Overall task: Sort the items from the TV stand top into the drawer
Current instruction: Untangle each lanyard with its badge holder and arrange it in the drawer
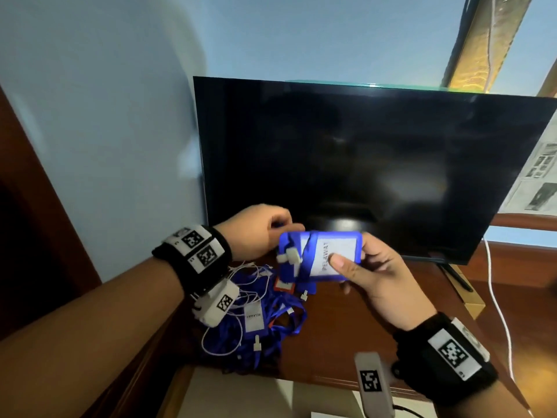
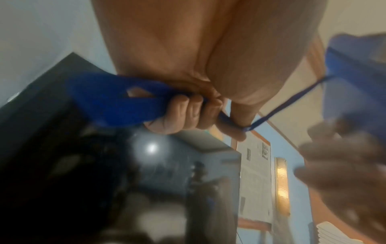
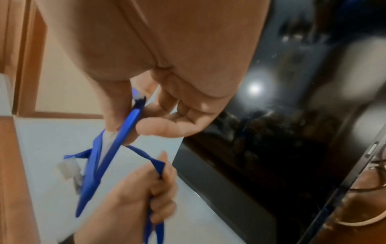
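Observation:
A blue badge holder (image 1: 324, 256) with a white card reading PELAWAT is held up over the wooden TV stand top (image 1: 346, 333). My right hand (image 1: 366, 268) pinches its right end, thumb on the card face; the holder (image 3: 117, 143) shows edge-on in the right wrist view. My left hand (image 1: 260, 230) grips the blue lanyard strap (image 2: 112, 100) in a closed fist, and the strap (image 3: 155, 162) runs taut to the holder. A white clip (image 1: 291, 256) hangs at the holder's left end. A tangled pile of blue lanyards and badges (image 1: 256, 318) lies on the stand below my left wrist.
A black TV (image 1: 370, 164) stands right behind the hands on the stand. A white cable (image 1: 497, 306) drops down at the right. A dark wooden door frame (image 1: 36, 188) is at the left. A pale surface (image 1: 247, 399) shows below the stand's front edge.

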`<control>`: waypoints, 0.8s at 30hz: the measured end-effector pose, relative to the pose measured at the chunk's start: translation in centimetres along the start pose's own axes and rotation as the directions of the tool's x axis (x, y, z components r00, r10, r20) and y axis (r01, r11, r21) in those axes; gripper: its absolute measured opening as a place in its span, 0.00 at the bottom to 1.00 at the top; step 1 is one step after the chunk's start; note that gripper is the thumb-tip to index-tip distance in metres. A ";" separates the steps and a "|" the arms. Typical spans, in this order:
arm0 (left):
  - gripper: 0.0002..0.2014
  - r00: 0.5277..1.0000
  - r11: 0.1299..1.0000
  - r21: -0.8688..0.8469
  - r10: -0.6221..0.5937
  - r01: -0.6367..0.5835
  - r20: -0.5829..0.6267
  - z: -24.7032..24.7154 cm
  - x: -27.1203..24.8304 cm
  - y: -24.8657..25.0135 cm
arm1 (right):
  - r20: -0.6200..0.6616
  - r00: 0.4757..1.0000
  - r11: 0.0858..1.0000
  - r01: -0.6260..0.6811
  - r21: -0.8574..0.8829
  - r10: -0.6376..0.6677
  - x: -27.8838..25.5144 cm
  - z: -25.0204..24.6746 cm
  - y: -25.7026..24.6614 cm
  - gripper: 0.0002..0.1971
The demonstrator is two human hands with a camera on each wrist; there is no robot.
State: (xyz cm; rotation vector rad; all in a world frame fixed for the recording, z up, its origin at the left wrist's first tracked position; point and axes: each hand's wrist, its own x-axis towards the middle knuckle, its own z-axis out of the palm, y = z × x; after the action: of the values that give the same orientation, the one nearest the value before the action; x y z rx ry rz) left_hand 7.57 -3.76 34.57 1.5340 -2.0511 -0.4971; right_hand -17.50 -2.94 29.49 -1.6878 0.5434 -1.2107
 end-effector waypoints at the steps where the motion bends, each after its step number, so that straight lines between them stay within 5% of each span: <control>1: 0.13 0.999 0.995 -0.093 -0.021 0.024 0.033 1.3 -0.4 -0.6 | -0.043 0.999 0.999 0.002 0.032 -0.001 0.2 -0.2 -0.2 0.09; 5: 0.17 0.996 0.994 -0.106 0.009 0.001 0.092 5.9 -3.2 0.0 | -0.232 0.972 0.999 -0.017 0.048 0.028 0.7 -0.5 -0.3 0.11; 9: 0.17 0.995 0.995 -0.085 0.067 -0.061 0.069 7.5 -5.9 2.7 | -0.343 0.939 0.989 -0.028 -0.146 -0.024 0.5 -0.7 1.7 0.04; 12: 0.16 0.991 0.990 0.046 0.133 -0.133 -0.011 6.5 -6.6 4.7 | -0.253 0.967 0.939 -0.053 -0.341 -0.038 -0.2 -0.5 3.7 0.05; 16: 0.14 0.975 0.853 0.478 0.217 -0.209 0.039 3.6 -5.7 4.9 | 0.072 0.997 0.891 0.000 -0.454 0.037 -1.7 0.7 4.3 0.06; 19: 0.11 0.967 0.913 0.347 0.150 -0.215 0.203 1.9 -5.2 2.9 | 0.170 0.978 0.862 -0.021 -0.507 0.124 -2.9 1.1 4.8 0.07; 22: 0.07 0.978 1.000 0.004 0.019 -0.020 0.208 1.8 -5.3 0.3 | 0.217 0.943 0.954 -0.204 -0.221 0.252 -4.2 1.4 4.8 0.06; 24: 0.06 0.977 0.953 -0.279 -0.064 0.120 0.202 2.7 -5.9 -1.4 | 0.235 0.926 0.954 -0.298 -0.027 0.296 -5.2 1.8 4.7 0.06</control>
State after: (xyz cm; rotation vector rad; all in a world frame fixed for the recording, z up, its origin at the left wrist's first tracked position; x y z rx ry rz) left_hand 8.29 1.44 30.50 1.4543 -1.9432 -0.9711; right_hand -17.22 -0.23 22.79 -1.6442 0.6181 -0.7803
